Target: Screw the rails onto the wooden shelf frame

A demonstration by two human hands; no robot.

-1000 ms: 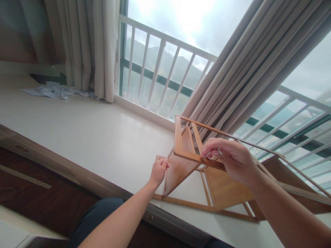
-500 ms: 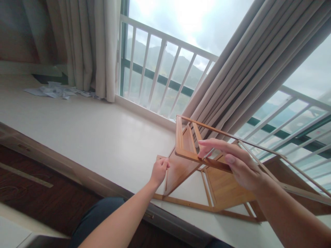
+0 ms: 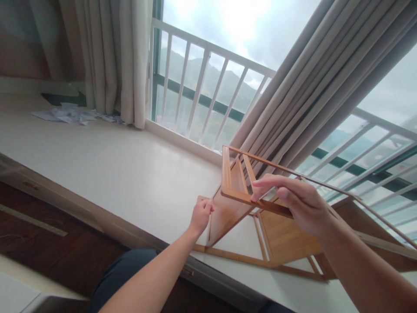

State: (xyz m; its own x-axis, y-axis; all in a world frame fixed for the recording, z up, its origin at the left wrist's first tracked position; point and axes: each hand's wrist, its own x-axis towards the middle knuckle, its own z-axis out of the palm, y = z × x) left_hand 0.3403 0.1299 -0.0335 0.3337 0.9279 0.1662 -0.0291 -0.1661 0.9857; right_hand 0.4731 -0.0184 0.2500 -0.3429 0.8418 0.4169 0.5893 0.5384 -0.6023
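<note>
A wooden shelf rack (image 3: pixel 234 204) made of light brown slats and panels lies on its side on a wide white ledge (image 3: pixel 124 169). My left hand (image 3: pixel 200 216) grips the rack's lower left corner panel. My right hand (image 3: pixel 295 202) is at the upper frame bar, pinching a thin silver metal tool (image 3: pixel 264 194) between thumb and fingers, its tip against the bar.
Beige curtains (image 3: pixel 312 87) hang on both sides of a window with a white railing (image 3: pixel 208 87). Crumpled papers (image 3: pixel 70 114) lie at the far left of the ledge. A dark wooden cabinet front (image 3: pixel 48 234) runs below the ledge edge.
My right hand opened its fingers over the frame bar half a second ago, then closed them again on the thin tool. My left hand stayed put.
</note>
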